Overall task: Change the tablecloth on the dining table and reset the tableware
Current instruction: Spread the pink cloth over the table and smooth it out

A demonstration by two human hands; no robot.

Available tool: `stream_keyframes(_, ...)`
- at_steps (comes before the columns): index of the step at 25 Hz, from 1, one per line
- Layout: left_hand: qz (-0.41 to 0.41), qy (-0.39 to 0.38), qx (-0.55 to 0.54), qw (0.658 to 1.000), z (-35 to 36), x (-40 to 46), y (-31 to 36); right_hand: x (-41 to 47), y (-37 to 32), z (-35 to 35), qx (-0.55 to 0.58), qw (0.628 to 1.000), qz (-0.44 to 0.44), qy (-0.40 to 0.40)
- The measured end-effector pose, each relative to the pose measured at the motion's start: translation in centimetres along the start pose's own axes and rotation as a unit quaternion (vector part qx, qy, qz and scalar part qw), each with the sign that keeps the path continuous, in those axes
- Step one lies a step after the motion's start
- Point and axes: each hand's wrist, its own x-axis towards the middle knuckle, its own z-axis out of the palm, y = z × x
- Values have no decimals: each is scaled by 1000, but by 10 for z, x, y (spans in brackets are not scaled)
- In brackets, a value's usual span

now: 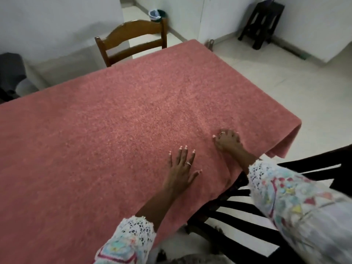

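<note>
Left hand [181,168] and right hand [227,141], fingers spread flat and gripping nothing, are pressing the fuzzy pink tablecloth [123,121] covering the dining table, which I judge I am smoothing near its corner.

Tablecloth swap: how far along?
Done: the pink tablecloth covers the table, its corner hanging over the near right edge. In hand: the left hand lies flat on it and the right hand presses near the edge, apparently smoothing. Left: resetting tableware; none in view.
</note>
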Motion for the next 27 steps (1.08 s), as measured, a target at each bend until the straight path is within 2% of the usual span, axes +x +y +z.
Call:
stream_keyframes(2,-22,0,-2,1000,7,24,17,37,29,-22,-49,999,3,-18)
stream_keyframes(5,-51,-9,-16,999,25,58,54,58,65,-26,-46,999,-8,-3)
stream_keyframes(9,-77,-5,-4,997,44,94,100,54,104,-24,-40,993,-76,80)
stream_keyframes(12,-90,13,13,996,54,87,114,74,122,-35,-61,992,-88,64)
stream_keyframes(16,-128,5,37,991,53,86,135,121,138,-64,-173,961,-214,15)
stream_keyframes(18,-107,-22,45,993,55,97,148,150,149,-90,-190,953,-236,-14)
stream_keyframes(22,-22,-61,67,996,60,119,164,199,183,-127,-195,952,-215,-96)
stream_keyframes(24,-9,-45,57,997,57,125,170,209,193,-135,-171,956,-220,-88)
stream_keyframes(27,-3,-17,55,998,51,161,185,221,209,-142,-54,982,-179,-7)
